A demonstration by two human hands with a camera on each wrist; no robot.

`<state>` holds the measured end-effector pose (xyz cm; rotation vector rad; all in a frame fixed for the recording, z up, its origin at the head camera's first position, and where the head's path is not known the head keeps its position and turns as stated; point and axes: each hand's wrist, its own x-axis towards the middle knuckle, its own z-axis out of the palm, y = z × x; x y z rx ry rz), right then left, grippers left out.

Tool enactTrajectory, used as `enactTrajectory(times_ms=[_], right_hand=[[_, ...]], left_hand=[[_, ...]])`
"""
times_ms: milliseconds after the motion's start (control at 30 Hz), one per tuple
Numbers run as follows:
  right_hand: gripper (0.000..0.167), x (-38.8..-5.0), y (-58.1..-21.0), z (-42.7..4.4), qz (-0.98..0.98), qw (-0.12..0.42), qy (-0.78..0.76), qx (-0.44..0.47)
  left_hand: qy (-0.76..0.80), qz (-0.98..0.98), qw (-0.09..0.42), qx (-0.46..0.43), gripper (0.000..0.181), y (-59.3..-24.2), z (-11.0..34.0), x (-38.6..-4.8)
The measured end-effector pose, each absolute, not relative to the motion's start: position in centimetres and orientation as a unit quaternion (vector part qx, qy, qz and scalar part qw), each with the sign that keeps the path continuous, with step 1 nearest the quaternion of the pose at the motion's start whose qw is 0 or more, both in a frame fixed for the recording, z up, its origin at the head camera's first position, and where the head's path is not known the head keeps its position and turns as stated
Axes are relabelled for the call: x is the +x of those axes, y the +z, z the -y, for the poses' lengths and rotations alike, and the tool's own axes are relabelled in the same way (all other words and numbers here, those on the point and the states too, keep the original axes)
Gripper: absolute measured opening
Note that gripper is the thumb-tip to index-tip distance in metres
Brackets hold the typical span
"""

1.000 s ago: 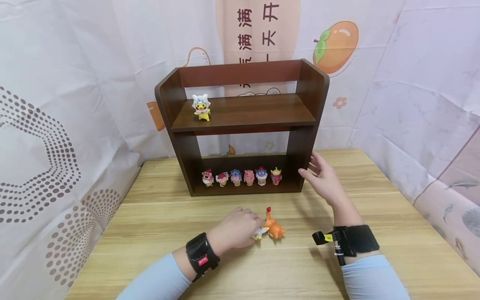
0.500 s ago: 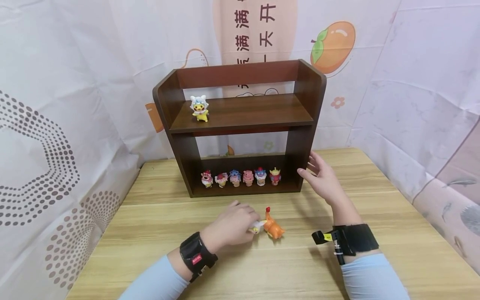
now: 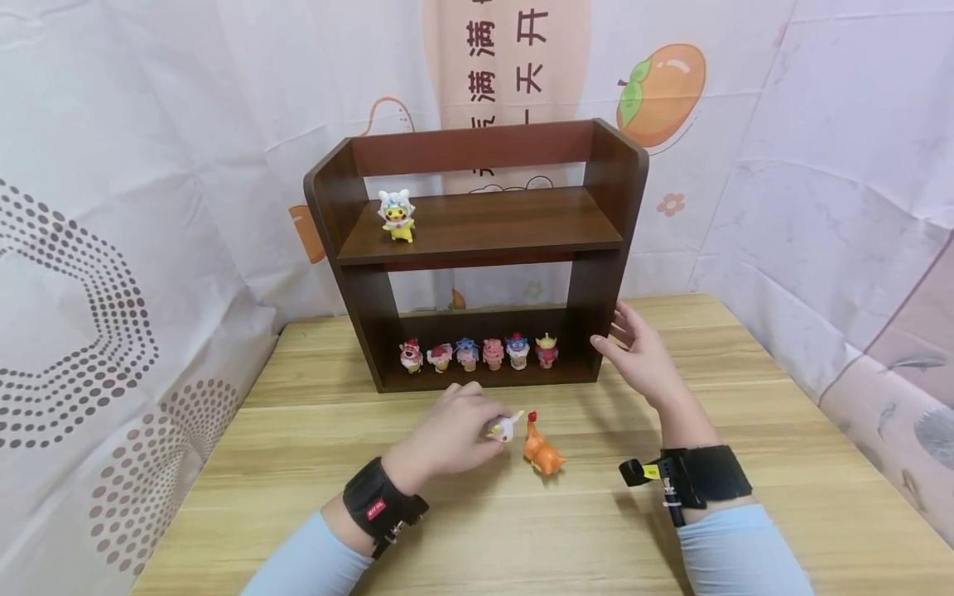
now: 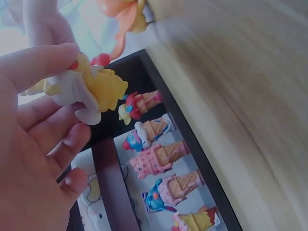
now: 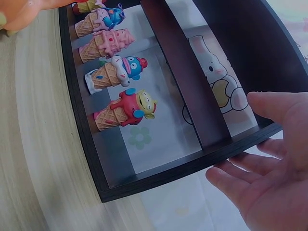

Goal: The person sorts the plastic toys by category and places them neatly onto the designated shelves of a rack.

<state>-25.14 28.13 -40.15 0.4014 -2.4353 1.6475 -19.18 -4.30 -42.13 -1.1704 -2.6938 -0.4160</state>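
My left hand (image 3: 456, 430) pinches a small yellow and white toy figurine (image 3: 505, 428) between thumb and fingers, just above the tabletop. In the left wrist view the figurine (image 4: 108, 91) is tilted, its white cape-like part facing the fingers. An orange toy figurine (image 3: 542, 454) with a red-tipped tail lies on the table to the right, apart from that hand. My right hand (image 3: 643, 360) holds the right side panel of a dark brown two-tier shelf (image 3: 484, 223). In the right wrist view the thumb is toward the panel's inner side and the fingers are outside.
Several ice-cream-cone figurines (image 3: 492, 354) stand in a row on the shelf's bottom tier. A yellow figurine in a white hood (image 3: 397, 217) stands at the left of the upper tier. Printed cloth (image 3: 224, 124) hangs behind the wooden table (image 3: 313, 447).
The left hand has drawn the yellow and white figurine away from the orange one and moved toward the shelf, turning the figurine. The right hand and orange figurine stay in place.
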Motion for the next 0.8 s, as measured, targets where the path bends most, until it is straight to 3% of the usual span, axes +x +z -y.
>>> enactTrajectory(times_ms=[800], right_hand=[[0.076,-25.5,-40.5,-28.3,0.821,0.098,0.545,0.139]], left_hand=[[-0.306,0.890,0.087,-0.326,0.037,-40.0,6.8,-19.6]])
